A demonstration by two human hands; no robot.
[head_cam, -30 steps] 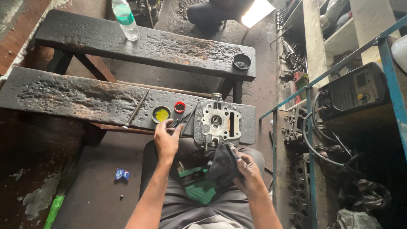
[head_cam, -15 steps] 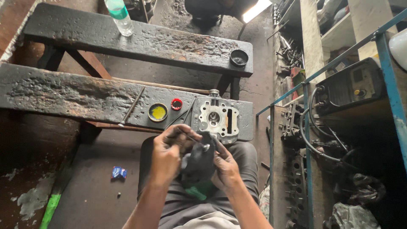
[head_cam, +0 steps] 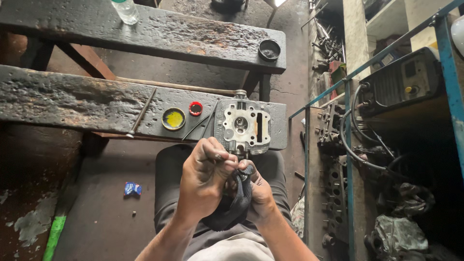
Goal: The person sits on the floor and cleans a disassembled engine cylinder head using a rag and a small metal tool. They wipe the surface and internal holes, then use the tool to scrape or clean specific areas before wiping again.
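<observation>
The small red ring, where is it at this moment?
In the head view the small red ring lies on the nearer dark bench, between the round yellow-filled tin on its left and the grey engine part on its right, beyond both hands.

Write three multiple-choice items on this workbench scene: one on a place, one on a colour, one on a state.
1. Where does the grey metal cylinder head lie?
A. on the floor
B. on the near dark wooden bench, at its right end
C. on the blue metal shelf frame

2. What colour is the small plastic ring beside the round tin of yellow paste?
A. red
B. green
C. white

3. What are the left hand and right hand doing?
A. resting flat on the bench
B. both closed around a dark cloth over the lap
C. lifting the clear plastic bottle

Answers: 1 B, the head sits on the bench's right end. 2 A, the ring is plainly red. 3 B, both hands grip the cloth together.
</observation>
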